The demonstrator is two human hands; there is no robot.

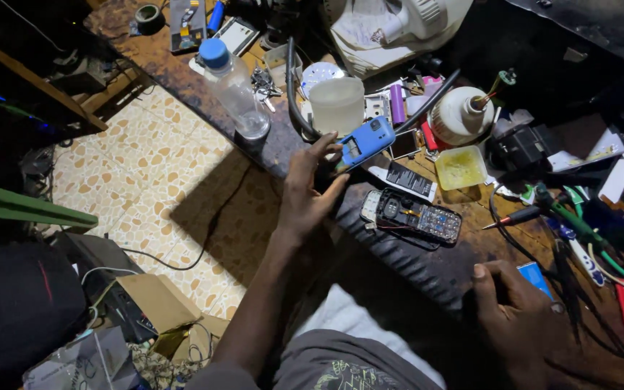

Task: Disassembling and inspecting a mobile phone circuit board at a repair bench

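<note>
We hold the blue phone cover (367, 141) by its lower edge in the fingertips of our left hand (306, 189), raised above the cluttered surface (427, 267). It looks like a light, thin plastic shell that would flex or crack if squeezed, so its edges seem the safest grip. The opened phone body (411, 214) lies just below it. Our right hand (518, 310) is curled on the surface's near edge; we cannot tell whether it holds anything.

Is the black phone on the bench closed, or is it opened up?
Opened up: the black phone lies on the bench with cover off, circuit board and keypad exposed.
</note>
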